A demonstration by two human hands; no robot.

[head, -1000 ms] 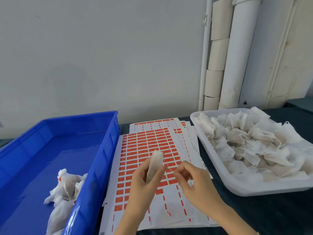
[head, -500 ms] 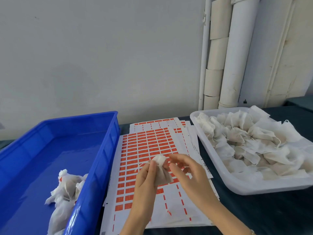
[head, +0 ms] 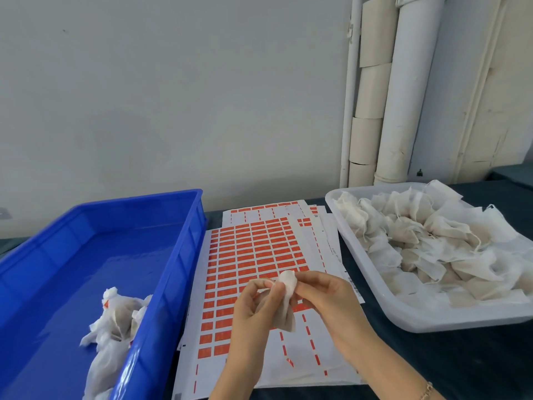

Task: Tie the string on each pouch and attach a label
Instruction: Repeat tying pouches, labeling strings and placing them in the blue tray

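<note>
Dark surface [head: 432,365], pale wall [head: 173,111] behind. Head view: left grip [head: 253,310] pinches pouch [head: 285,316] below gathered neck; right grip [head: 331,301] pinches neck from other side. Pouch hangs between grips, over label sheet [head: 253,255]. Judged light, soft, limp; hold at neck, not sagging body. Thin weave may tear if yanked.

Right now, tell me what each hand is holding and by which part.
Both hands hold one white pouch by its gathered neck: the left hand pinches it from one side, the right hand from the other. The body hangs below.
</note>
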